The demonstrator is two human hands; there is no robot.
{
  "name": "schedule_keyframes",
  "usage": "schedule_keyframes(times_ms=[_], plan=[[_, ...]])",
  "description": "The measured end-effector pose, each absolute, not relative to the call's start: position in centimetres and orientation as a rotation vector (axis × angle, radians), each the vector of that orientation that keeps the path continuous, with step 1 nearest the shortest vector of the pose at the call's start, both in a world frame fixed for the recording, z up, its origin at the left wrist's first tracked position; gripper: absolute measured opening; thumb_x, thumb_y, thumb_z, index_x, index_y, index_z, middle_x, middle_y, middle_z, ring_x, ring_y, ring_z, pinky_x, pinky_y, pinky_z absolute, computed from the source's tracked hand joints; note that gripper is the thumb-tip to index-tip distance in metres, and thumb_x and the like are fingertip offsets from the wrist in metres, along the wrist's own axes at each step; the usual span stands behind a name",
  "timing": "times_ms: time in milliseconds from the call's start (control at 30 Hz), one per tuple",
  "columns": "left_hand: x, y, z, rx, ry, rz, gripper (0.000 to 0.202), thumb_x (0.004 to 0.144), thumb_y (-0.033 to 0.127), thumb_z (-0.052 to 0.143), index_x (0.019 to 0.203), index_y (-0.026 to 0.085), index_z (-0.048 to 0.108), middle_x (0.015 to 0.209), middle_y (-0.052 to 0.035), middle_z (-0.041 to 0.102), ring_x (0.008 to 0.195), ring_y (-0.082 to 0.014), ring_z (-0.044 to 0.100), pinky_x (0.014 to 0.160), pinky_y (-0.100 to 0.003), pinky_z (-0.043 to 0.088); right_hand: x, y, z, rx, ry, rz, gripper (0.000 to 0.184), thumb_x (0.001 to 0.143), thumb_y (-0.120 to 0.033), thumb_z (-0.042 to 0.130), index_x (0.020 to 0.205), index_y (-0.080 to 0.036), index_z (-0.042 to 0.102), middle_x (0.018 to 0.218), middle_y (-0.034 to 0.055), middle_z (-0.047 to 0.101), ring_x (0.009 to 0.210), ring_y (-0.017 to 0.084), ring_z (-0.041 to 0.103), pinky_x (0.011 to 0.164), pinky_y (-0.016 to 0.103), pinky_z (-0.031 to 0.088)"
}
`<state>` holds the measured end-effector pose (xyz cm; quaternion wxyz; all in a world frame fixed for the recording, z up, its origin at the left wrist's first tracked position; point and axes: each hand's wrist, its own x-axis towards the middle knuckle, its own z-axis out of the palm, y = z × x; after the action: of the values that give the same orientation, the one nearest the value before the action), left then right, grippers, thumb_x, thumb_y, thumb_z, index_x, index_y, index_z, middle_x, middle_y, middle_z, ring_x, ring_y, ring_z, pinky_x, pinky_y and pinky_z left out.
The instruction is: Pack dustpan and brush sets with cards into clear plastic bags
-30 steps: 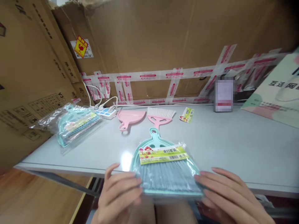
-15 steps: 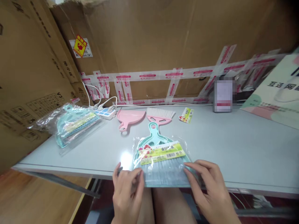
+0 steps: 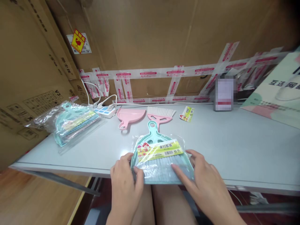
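A light-blue dustpan and brush set (image 3: 156, 170) in clear plastic wrap lies at the table's front edge, its looped handle pointing away from me. A green and yellow label card (image 3: 161, 150) with mushrooms shows through the wrap. My left hand (image 3: 127, 178) grips the set's left side, thumb on top. Around its right side closes my right hand (image 3: 199, 178), the thumb lying over the bristles. Just beyond the set are a pink brush (image 3: 160, 117) with white bristles and a pink dustpan (image 3: 131, 116), both unwrapped.
Several wrapped dustpan sets (image 3: 75, 122) are stacked at the left, beside a white power strip (image 3: 105, 111) with plugged cables. A loose label card (image 3: 187, 114) lies right of the pink brush. A phone (image 3: 225, 93) stands against the cardboard box (image 3: 150, 37); a printed board (image 3: 276, 90) leans at right.
Both hands have shifted from loosely touching the lower corners to holding the wrapped set by its sides. The set has moved slightly left and away from me.
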<state>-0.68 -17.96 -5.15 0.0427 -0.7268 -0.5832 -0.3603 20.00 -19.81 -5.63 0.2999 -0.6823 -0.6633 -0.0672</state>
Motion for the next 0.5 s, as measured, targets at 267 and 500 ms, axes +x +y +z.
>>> schedule_keyframes(times_ms=[267,500], plan=[[-0.2,-18.1,-5.4,-2.135,-1.806,-1.467,0.027,0.087,0.017,0.044,0.113,0.019,0.049,0.095,-0.0079,0.062,0.077,-0.0182,0.060,0.064,-0.030,0.047,19.6,-19.9,-6.3,-1.767,-1.497,-0.035,0.048,0.088,-0.054,0.035,0.119,-0.017,0.043,0.082,0.0089,0.067,0.074,0.026,0.065,0.063,0.038,0.049],[2.1,-18.5,-4.8,-2.153,-1.545,-1.865,0.026,0.085,0.010,0.047,0.109,0.020,0.049,0.093,-0.0055,0.058,0.071,-0.0120,0.059,0.061,-0.023,0.048,20.1,-19.9,-4.3,-1.635,-1.142,0.388,0.064,0.080,-0.056,0.048,0.132,-0.022,0.040,0.109,0.0097,0.063,0.095,0.024,0.061,0.072,0.034,0.051]])
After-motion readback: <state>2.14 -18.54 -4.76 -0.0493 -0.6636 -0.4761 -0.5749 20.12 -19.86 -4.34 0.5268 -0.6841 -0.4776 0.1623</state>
